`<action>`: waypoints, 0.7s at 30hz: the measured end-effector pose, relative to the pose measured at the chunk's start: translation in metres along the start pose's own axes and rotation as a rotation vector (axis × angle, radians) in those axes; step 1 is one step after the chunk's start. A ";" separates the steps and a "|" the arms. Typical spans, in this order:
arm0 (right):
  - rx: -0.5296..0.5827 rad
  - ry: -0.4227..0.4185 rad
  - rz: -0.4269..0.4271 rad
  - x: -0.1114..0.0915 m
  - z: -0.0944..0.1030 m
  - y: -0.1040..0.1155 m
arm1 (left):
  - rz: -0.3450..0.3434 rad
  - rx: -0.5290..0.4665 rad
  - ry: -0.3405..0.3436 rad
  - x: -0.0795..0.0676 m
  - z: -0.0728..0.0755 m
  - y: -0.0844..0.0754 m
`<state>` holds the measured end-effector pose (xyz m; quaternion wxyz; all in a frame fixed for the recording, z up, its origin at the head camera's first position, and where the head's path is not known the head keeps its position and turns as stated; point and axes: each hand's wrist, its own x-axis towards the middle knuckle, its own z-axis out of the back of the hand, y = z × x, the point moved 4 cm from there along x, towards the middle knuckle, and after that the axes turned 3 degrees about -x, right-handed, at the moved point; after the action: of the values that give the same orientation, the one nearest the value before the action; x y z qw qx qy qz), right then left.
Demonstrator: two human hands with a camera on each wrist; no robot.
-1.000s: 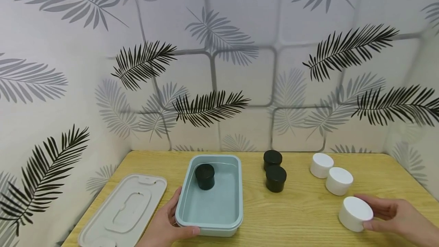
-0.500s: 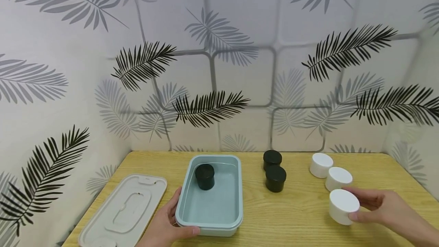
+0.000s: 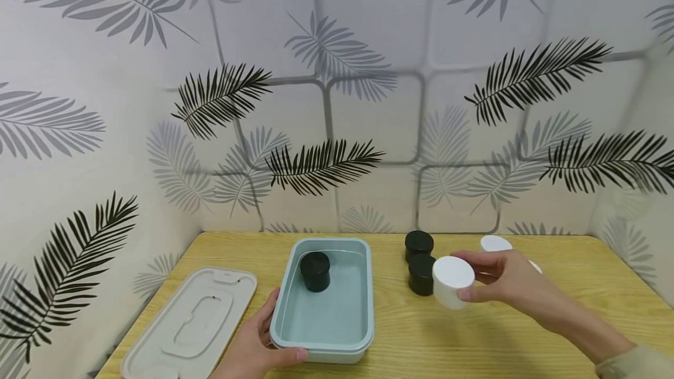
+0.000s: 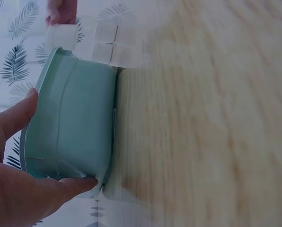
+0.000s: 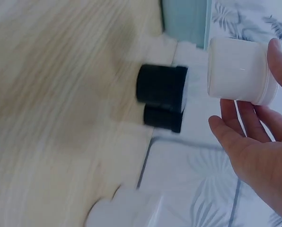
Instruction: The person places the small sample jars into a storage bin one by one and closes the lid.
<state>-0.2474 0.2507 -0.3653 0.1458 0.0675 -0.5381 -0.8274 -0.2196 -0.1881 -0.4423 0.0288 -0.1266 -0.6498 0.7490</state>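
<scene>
Raised above the table, a white lidded jar (image 3: pixel 451 283) is pinched between the thumb and fingers of my right hand (image 3: pixel 505 279); the right wrist view shows the jar (image 5: pixel 238 71) apart from the tabletop. My left hand (image 3: pixel 258 338) grips the near left corner of a pale blue-green rectangular tub (image 3: pixel 326 348), thumb on the near side and fingers along the left side. Inside the tub, toward its far left, stands one black jar (image 3: pixel 315 271). Two more black jars (image 3: pixel 421 276) stand right of the tub, just beyond the held jar.
On the table's left lies a flat off-white lid (image 3: pixel 195 314). Behind my right hand are two white jars (image 3: pixel 495 243), mostly hidden. A leaf-patterned wall covering (image 3: pixel 368 116) rises behind the wooden table (image 3: pixel 400 338).
The white jar has been lifted from the table's right side and carried left and up, close to the black jars. My left hand and the tub have stayed put.
</scene>
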 end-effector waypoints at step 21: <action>0.120 0.095 0.076 0.089 -0.114 0.061 | 0.001 0.013 -0.024 -0.007 -0.004 -0.010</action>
<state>-0.2912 0.1000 -0.3531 0.1981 0.0951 -0.5814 -0.7834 -0.2135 -0.1843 -0.4320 0.0213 -0.1179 -0.6450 0.7547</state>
